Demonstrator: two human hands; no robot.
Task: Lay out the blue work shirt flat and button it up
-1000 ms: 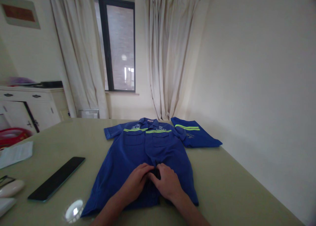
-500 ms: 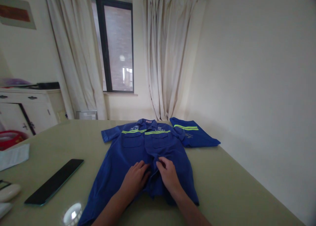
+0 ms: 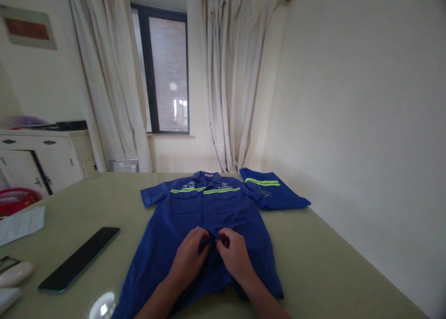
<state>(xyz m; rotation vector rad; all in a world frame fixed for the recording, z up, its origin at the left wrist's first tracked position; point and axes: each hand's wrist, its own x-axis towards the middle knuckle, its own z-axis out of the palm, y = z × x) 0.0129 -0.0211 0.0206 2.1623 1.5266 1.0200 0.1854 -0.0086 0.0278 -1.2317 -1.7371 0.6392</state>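
Both the left hand (image 3: 191, 254) and right hand (image 3: 234, 253) pinch the front of the blue shirt (image 3: 181, 221), spread on the table (image 3: 324, 263). Its white chest lettering and collar label (image 3: 208, 175) are too small to read.

Head cam, fwd/down over table (image 3: 334, 263).

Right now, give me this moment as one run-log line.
left hand: at shirt front | right hand: pinching shirt front | blue shirt: spread on table | phone: left of shirt
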